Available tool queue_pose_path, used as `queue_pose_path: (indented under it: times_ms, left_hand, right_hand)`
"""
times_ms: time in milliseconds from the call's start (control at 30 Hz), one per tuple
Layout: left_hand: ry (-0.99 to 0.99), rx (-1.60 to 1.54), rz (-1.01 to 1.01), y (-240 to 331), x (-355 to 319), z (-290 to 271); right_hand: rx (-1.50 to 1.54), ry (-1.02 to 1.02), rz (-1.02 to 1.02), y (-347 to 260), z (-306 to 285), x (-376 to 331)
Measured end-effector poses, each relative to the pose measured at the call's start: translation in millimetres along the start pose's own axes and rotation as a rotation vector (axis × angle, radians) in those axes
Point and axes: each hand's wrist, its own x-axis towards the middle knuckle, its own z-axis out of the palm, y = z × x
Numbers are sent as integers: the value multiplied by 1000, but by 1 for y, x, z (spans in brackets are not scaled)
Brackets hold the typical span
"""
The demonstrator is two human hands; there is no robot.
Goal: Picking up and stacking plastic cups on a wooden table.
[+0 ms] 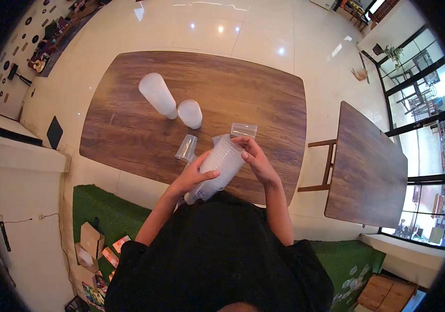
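A long stack of nested clear plastic cups (221,165) leans at a slant close to my body, over the near edge of the wooden table. My left hand (196,177) wraps around its side with the thumb across it. At the stack's upper end, the fingers of my right hand (253,158) are curled on the rim of the top cup. Just left of the stack, a loose clear cup (186,147) stands tilted in the picture. Another clear cup (244,130) is beyond my right fingers, and a further one is partly hidden behind the stack.
Farther back on the table (253,88) stand a tall white stack of cups (157,95) and a shorter white stack (190,114). To the right is a second wooden table (368,166). An open cardboard box (91,240) sits on green turf at lower left.
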Motion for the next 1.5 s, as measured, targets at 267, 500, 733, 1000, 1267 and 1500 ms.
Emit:
queue_pose_path:
  times_ms: [267, 500, 733, 1000, 1267, 1500]
  left_hand:
    - [213, -305, 165, -2, -25, -29]
    - [218, -438, 156, -18, -16, -39]
    - [210, -348, 175, 0, -15, -21]
    - [116, -386, 92, 4, -12, -12]
    - [46, -233, 24, -2, -2, -11]
    - [41, -115, 16, -3, -3, -5]
  right_hand:
    - [-74, 701, -30, 62, -82, 53]
    - [-705, 1135, 72, 194, -171, 76]
    - [-674, 839, -8, 169, -175, 75]
    - [-384, 494, -356, -29, -71, 47]
    - [-382, 249, -205, -44, -51, 18]
    - [-343, -59, -66, -37, -36, 14]
